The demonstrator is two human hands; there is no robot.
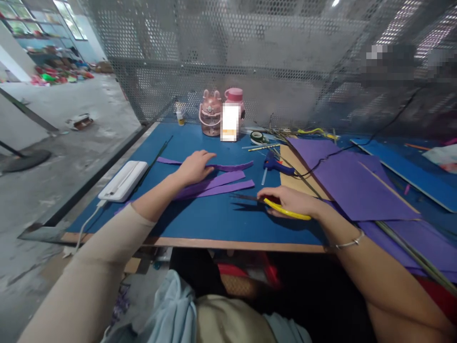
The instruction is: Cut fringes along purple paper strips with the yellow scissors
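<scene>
My left hand (194, 166) lies on the purple paper strips (217, 185) on the blue tabletop (214, 219), fingers curled over a thin curved strip (232, 166). My right hand (291, 201) is closed around yellow-handled scissors (282, 208), whose dark blades (246, 196) point left just above the table. The blades are close to the right end of the strips, touching none that I can see.
Large purple sheets (342, 181) and a brown board (296, 176) lie to the right, with a blue glue gun (274, 165) and its cable. A white flat case (123, 180) sits at left. Two pink bottles (221, 112), a tape roll (257, 137) and a perforated screen stand behind.
</scene>
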